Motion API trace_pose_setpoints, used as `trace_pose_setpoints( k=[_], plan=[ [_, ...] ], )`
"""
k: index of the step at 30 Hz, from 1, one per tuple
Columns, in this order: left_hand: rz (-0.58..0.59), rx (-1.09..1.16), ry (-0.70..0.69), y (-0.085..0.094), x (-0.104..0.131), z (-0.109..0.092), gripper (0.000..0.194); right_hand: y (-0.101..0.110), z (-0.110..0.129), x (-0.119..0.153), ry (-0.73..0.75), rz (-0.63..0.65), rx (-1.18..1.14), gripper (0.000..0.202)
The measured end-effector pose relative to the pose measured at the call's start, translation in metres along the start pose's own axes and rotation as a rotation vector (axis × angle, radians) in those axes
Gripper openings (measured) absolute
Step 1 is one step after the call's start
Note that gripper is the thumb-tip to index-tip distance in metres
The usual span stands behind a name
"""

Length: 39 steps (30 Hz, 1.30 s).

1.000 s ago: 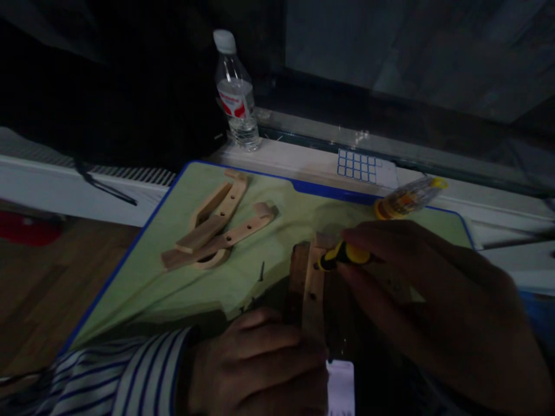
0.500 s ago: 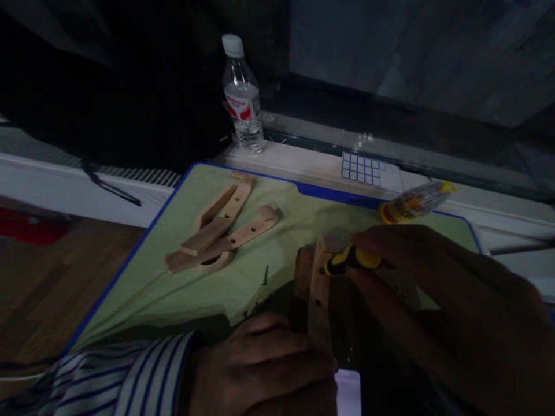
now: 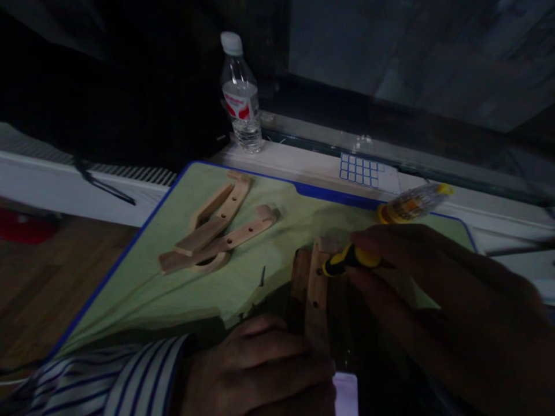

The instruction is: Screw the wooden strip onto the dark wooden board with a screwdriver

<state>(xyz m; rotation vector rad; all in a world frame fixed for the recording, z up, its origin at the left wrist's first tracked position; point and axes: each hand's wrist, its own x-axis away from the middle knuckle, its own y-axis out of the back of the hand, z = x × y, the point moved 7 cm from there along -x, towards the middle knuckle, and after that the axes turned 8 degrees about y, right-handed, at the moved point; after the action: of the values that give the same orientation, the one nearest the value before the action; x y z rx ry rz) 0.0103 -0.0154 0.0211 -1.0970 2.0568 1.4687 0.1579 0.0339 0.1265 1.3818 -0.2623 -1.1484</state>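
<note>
A wooden hook piece with dark holes lies at the lower middle, against another brown wooden part. My left hand is closed over the lower end of the hook piece, its fingertips partly in shadow. Between the thumb and fingers of my right hand is a yellow and black screwdriver, its front end at the upper hole of the piece. The tip cannot be made out. More wooden hook pieces lie crossed on the left part of the green board.
A screw lies left of the hook piece. Behind the board, a water bottle and a blue-gridded card are on the white sill. A clear container with yellow ends lies at the back right. A lit white object shows below.
The view has shifted slightly, so the things on the board appear a little further left. Both hands keep nearly the same pose, and the screwdriver stays at the upper hole.
</note>
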Motion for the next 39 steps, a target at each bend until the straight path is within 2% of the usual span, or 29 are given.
trace_pose_setpoints(
  k=[12,18,24,39],
  plan=[
    [0.052,-0.003,0.03,0.0007,-0.0029,0.0008,0.029,-0.0043,-0.0033,0.0033,0.007,0.025,0.035,0.026],
    [0.002,0.043,0.035,0.0021,-0.0039,0.0005,0.026,-0.0023,-0.0022,0.0001,0.005,0.023,0.041,0.025],
    [0.028,0.045,0.028,0.0016,-0.0046,-0.0005,0.026,0.0001,-0.0007,-0.0023,0.015,0.013,0.024,0.02],
    [0.057,0.04,0.037,0.0024,-0.0092,-0.0016,0.028,-0.0026,-0.0003,-0.0006,0.034,0.036,0.062,0.024]
  ],
)
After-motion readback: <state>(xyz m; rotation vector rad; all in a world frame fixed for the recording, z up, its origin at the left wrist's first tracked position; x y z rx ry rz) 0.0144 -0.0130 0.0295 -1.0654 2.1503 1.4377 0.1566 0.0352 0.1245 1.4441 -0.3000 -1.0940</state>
